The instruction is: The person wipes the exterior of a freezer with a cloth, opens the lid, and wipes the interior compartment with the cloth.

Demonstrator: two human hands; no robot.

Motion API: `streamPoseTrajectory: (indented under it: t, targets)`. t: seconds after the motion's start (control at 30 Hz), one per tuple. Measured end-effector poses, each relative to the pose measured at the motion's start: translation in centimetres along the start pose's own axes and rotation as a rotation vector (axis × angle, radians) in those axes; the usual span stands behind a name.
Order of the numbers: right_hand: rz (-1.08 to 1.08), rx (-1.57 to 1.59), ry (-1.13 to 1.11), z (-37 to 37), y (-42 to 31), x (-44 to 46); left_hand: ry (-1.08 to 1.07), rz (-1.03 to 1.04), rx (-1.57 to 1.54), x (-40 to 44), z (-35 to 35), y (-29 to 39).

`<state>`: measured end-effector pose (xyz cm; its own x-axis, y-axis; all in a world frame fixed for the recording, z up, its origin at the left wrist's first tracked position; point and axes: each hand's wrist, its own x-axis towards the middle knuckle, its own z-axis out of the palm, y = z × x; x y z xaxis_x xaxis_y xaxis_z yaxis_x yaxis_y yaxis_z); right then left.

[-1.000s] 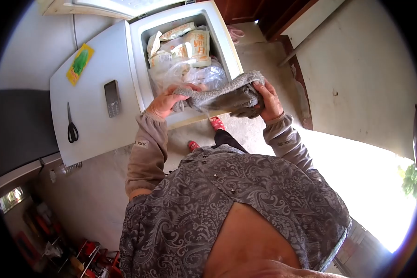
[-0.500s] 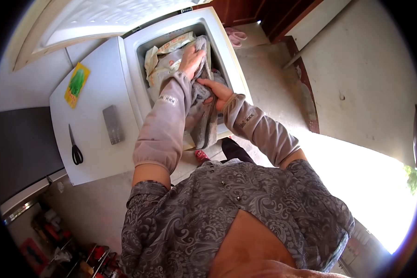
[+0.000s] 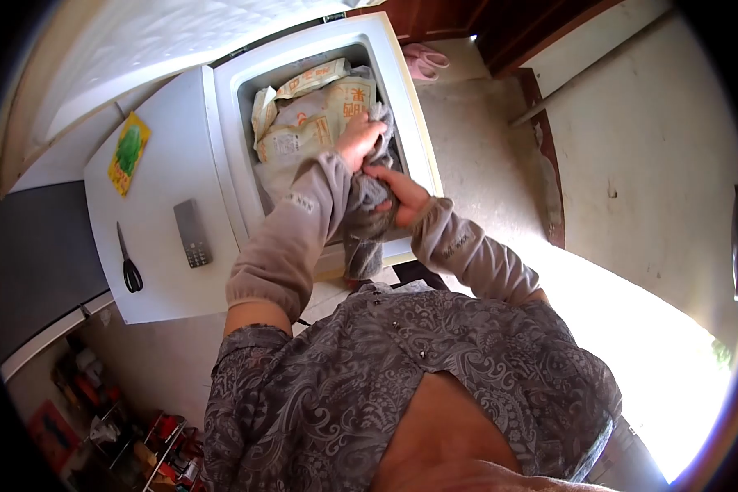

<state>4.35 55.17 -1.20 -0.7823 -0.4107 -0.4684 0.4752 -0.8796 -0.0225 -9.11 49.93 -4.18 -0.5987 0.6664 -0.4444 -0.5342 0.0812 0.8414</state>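
A crumpled grey fuzzy cloth, apparently a towel, is bunched in both hands above the opening of a white chest freezer. My left hand is closed around its upper part. Just below and to the right, my right hand grips the middle, thumb on top. The cloth's lower end hangs over the freezer's near rim. Inside, beside my left hand, lie pale plastic packages with orange print. My forearms, in pinkish-grey sleeve covers, hide part of the near inside.
The raised freezer lid stands at upper left. On the white top beside the opening lie black-handled scissors, a grey oblong object with a dotted end, and a yellow-green packet. Pink slippers rest on the floor behind.
Both hands have shifted to the right and nearer to me with the cloth, which is now bunched tighter. More of the printed packages shows in the freezer.
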Motion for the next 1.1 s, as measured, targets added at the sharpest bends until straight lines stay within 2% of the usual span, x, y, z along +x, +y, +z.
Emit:
streamPoseTrajectory:
  t: [0.1,0.13,0.2,0.23,0.27,0.33,0.37,0.4,0.47,0.53,0.57,0.6,0.67,0.73,0.77,0.8,0.87,0.93,0.97,1.0,1.1]
  targets:
    - [-0.104,-0.017,0.203,1.8,-0.3,-0.5,0.13,0.011,0.108,2.2,-0.5,-1.4]
    - [-0.15,-0.044,0.289,2.5,-0.7,-0.6,0.106,0.07,0.22,5.1,-1.9,-2.6]
    - [-0.2,-0.046,0.245,1.3,-2.7,0.7,0.182,0.107,0.171,6.4,-0.9,0.2]
    - [-0.181,-0.015,0.175,0.4,-3.5,0.8,0.128,0.085,0.037,4.2,0.4,2.7]
    - [-0.161,0.017,0.102,0.0,-3.9,0.8,0.081,0.025,0.063,3.4,0.2,2.4]
    - [-0.094,-0.011,0.101,0.3,-2.1,-0.4,-0.016,-0.101,0.123,2.1,-0.6,1.7]
    - [-0.064,-0.026,0.097,0.4,-1.1,-1.1,0.031,-0.102,0.108,1.1,-0.3,0.1]
    - [0.023,0.019,0.011,0.3,-0.1,-1.3,-0.048,-0.064,-0.065,-0.4,0.1,-0.5]
    - [-0.007,0.047,0.102,0.5,0.6,-1.3,0.016,-0.055,-0.02,0.6,-0.2,-1.4]
    - [-0.149,0.008,0.219,1.5,-0.8,-0.6,0.171,-0.062,0.119,4.1,-0.9,-1.2]
    - [-0.219,-0.014,0.28,1.7,-2.0,0.1,0.223,-0.106,0.302,5.2,-0.7,1.2]
    - [-0.167,0.062,0.131,0.4,-3.6,1.1,0.274,0.012,0.27,4.3,0.7,3.6]
    - [-0.197,0.047,0.072,-0.4,-5.3,1.8,0.187,0.069,0.078,4.5,0.9,4.2]
    - [-0.176,-0.011,0.156,0.6,-3.5,-0.1,0.191,-0.025,0.225,5.0,-0.6,1.2]
    - [-0.17,-0.041,0.192,1.1,-2.3,-1.0,0.072,-0.102,0.147,3.9,-1.1,0.0]
    - [-0.112,-0.002,0.134,1.1,-1.2,-1.4,0.045,-0.007,0.163,3.3,-1.4,-1.9]
    - [-0.047,0.074,0.042,-0.2,-0.1,-0.8,0.045,-0.019,0.035,2.7,-1.0,-1.7]
    - [-0.13,0.004,0.138,0.5,-1.2,-0.1,0.141,-0.127,0.043,3.2,-0.5,1.3]
    - [-0.143,0.025,0.158,0.4,-2.4,0.4,0.186,-0.111,0.069,5.2,-0.8,1.5]
    - [-0.157,0.044,0.177,0.7,-3.4,0.5,0.155,0.027,0.127,5.6,-0.7,2.2]
    - [-0.138,0.064,0.117,0.8,-2.9,-0.6,0.023,-0.014,0.063,3.9,-0.5,1.0]
